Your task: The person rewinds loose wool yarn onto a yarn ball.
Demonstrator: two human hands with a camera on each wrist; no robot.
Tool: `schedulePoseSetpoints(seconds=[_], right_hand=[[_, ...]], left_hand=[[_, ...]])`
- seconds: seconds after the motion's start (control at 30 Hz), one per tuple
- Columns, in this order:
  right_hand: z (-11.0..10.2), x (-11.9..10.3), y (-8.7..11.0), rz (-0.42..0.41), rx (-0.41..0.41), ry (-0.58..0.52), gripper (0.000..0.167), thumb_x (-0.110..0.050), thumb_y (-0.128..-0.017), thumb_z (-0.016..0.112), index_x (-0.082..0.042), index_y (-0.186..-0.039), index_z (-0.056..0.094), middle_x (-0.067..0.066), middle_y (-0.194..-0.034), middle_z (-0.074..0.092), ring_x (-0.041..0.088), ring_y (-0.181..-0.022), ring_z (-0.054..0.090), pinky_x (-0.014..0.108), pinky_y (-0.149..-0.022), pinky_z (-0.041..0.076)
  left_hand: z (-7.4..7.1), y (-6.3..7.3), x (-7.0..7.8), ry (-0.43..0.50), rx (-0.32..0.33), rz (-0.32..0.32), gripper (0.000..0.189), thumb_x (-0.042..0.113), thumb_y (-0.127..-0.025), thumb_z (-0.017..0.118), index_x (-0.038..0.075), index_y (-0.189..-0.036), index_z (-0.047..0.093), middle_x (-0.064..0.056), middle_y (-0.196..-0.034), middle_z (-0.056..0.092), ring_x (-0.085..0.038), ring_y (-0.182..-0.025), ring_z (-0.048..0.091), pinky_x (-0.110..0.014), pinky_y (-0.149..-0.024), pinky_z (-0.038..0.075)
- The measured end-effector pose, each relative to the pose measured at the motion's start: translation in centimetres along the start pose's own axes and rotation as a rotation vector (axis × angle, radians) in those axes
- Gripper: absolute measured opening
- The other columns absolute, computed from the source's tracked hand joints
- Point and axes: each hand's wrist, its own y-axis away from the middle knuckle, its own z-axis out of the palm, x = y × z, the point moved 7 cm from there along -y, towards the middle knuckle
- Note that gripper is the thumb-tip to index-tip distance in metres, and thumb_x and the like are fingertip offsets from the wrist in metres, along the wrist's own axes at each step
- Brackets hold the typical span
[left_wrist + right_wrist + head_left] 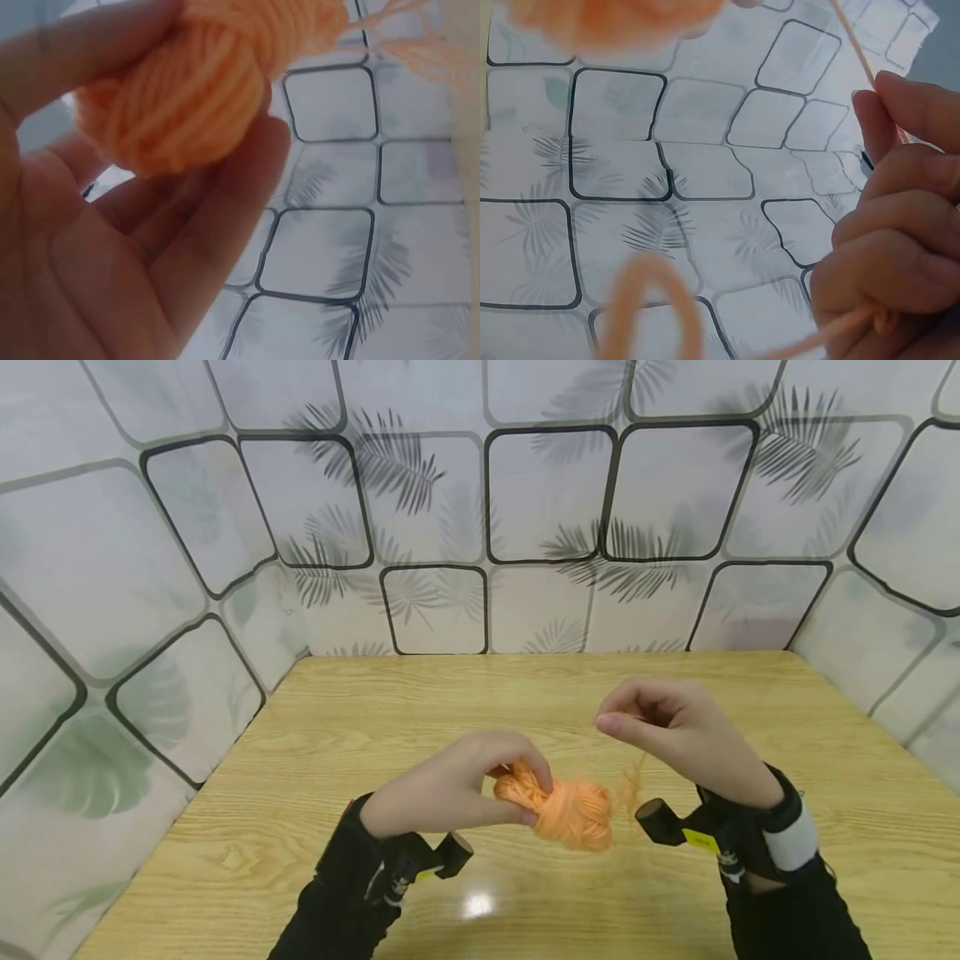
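A small skein of orange yarn (576,814), bound round its middle, is held above the table by my left hand (480,781). The thumb and fingers grip its left end, and in the left wrist view the looped end of the skein (187,105) lies between them. Up and to the right, my right hand (675,727) pinches a strand of yarn (855,49) between thumb and forefinger. The other fingers are curled, and more yarn (633,785) dangles beneath the hand. In the right wrist view a blurred loop (656,277) hangs close to the camera.
The wooden table (337,710) spreads under both hands. Behind it and at both sides stands a pale covering (540,493) with dark rounded squares and leaf prints. Each wrist wears a black strap with a small camera mount (660,821).
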Motion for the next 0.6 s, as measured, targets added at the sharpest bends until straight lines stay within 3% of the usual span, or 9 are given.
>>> schedulePoseSetpoints(seconds=[0.2, 0.3, 0.5, 0.6], right_hand=[[0.3, 0.3, -0.4, -0.020, 0.012, 0.010, 0.019, 0.009, -0.084, 0.059, -0.009, -0.090, 0.066, -0.001, -0.064, 0.049, 0.010, -0.048, 0.033, 0.027, -0.043, 0.028], [0.9, 0.5, -0.7, -0.043, -0.014, 0.022, 0.018, 0.007, -0.085, 0.060, -0.009, -0.090, 0.067, -0.002, -0.062, 0.047, 0.010, -0.047, 0.032, 0.027, -0.042, 0.028], [2.4, 1.2, -1.2, -0.029, -0.120, 0.001, 0.016, 0.002, -0.090, 0.055, -0.009, -0.091, 0.067, -0.004, -0.062, 0.048, 0.008, -0.046, 0.034, 0.024, -0.041, 0.031], [3.4, 1.2, -1.1, -0.035, -0.179, -0.034, 0.014, 0.001, -0.090, 0.056, -0.007, -0.093, 0.067, -0.002, -0.069, 0.057, 0.007, -0.054, 0.046, 0.022, -0.048, 0.041]], left_hand=[[-0.2, 0.4, 1.0, 0.240, -0.016, 0.100, 0.022, 0.003, -0.082, 0.067, 0.006, -0.101, 0.057, -0.006, -0.098, 0.057, -0.010, -0.079, 0.048, -0.025, -0.067, 0.047], [-0.5, 0.6, 1.5, 0.334, -0.003, 0.139, 0.022, -0.003, -0.082, 0.066, 0.002, -0.101, 0.055, -0.013, -0.101, 0.056, -0.014, -0.086, 0.051, -0.028, -0.069, 0.048], [-1.4, 1.1, 1.9, 0.438, 0.101, 0.179, 0.024, -0.007, -0.081, 0.064, -0.006, -0.102, 0.051, -0.022, -0.106, 0.053, -0.023, -0.103, 0.052, -0.036, -0.084, 0.048], [-2.0, 1.3, 1.8, 0.457, 0.194, 0.191, 0.025, -0.001, -0.083, 0.065, -0.007, -0.101, 0.050, -0.019, -0.107, 0.053, -0.022, -0.104, 0.052, -0.035, -0.084, 0.048]])
